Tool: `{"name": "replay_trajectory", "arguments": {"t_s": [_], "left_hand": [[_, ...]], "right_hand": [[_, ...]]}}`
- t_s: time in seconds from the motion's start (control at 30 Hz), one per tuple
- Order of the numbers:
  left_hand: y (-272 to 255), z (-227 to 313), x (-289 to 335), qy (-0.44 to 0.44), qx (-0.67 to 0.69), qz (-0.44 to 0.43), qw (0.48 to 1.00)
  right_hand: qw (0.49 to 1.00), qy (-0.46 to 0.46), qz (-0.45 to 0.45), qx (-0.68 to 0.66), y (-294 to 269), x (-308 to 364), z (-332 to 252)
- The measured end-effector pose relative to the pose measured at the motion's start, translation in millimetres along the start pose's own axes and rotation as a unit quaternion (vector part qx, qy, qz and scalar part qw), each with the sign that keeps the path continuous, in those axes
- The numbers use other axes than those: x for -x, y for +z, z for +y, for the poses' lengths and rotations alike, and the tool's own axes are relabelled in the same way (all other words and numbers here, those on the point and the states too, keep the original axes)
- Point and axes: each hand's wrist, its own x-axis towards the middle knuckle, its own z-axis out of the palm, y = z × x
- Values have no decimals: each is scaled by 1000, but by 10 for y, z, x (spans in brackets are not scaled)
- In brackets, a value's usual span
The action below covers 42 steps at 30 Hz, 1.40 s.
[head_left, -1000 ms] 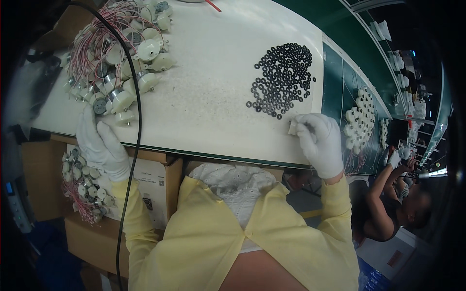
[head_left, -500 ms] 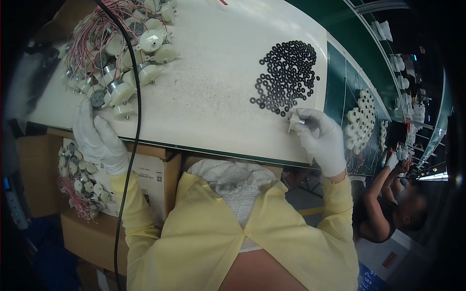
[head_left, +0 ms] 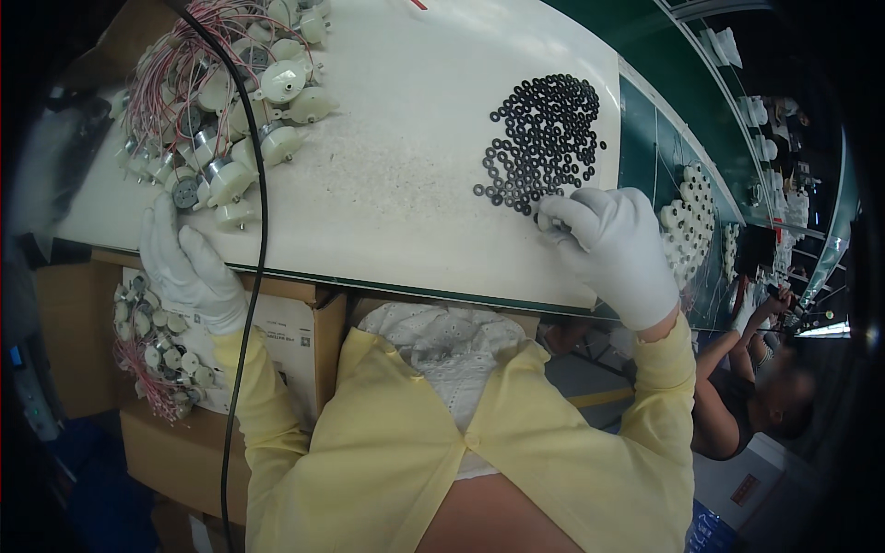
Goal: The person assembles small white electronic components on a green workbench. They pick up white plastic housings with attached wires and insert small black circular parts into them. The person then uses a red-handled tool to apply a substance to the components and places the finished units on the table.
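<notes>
My left hand [head_left: 189, 267], in a white glove, rests at the table's front edge with its fingers stretched out and nothing in them. Its fingertips are beside a heap of small geared motors [head_left: 226, 180] with cream-coloured round housings and pink and red wires. My right hand [head_left: 618, 253], also gloved, is bent over the lower edge of a spread of small black rings [head_left: 544, 138]. Its fingers are pinched round a small white-and-metal motor, which they now hide almost wholly. Whether the motor touches a ring I cannot tell.
A black cable [head_left: 263, 203] hangs across the left side. Below the table, an open cardboard box [head_left: 318, 350] stands near more wired motors [head_left: 157, 332]. On the right, white parts with dark centres [head_left: 687, 226] lie on a green surface, and a person [head_left: 737, 396] works beyond.
My right hand has turned over and moved slightly up to the rings, so the motor in its fingers is now mostly covered. My left hand is nearly still.
</notes>
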Motion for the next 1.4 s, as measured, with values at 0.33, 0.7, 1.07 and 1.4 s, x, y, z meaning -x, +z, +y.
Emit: {"name": "replay_trajectory", "arguments": {"t_s": [0.33, 0.7, 1.07, 1.4], "left_hand": [[46, -26, 184, -129, 33, 84, 988], [-44, 386, 480, 86, 77, 43, 992], [-45, 492, 518, -107, 145, 61, 982], [-807, 959, 380, -15, 214, -466, 858]], "right_hand": [[989, -32, -122, 81, -197, 192, 5], [726, 344, 111, -585, 90, 833, 84], [349, 232, 369, -829, 66, 1976, 437], [615, 566, 338, -432, -90, 2898, 1290]]}}
